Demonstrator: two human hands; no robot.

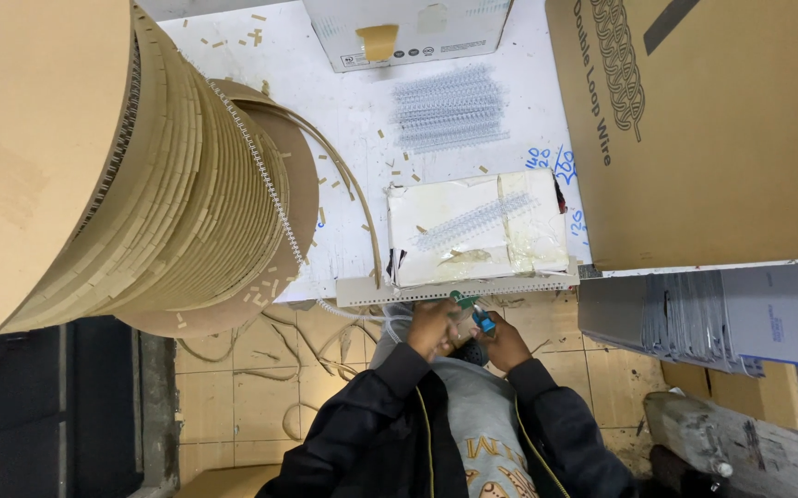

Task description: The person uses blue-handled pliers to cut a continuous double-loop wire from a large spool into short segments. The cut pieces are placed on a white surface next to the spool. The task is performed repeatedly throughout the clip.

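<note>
My left hand and my right hand meet just below the front edge of the white table. The left hand is closed on the end of a white looped wire strip that runs in from the left. The right hand grips a small cutter with green and blue handles, held against the left hand. The strip comes off a large spool wound with wire and brown paper. Right above my hands lies a white taped block with a short wire piece on top.
A pile of cut wire pieces lies farther back, near a white box. A big cardboard box fills the right, with a stack of grey sheets below it. Paper scraps and loose strips litter the tiled floor.
</note>
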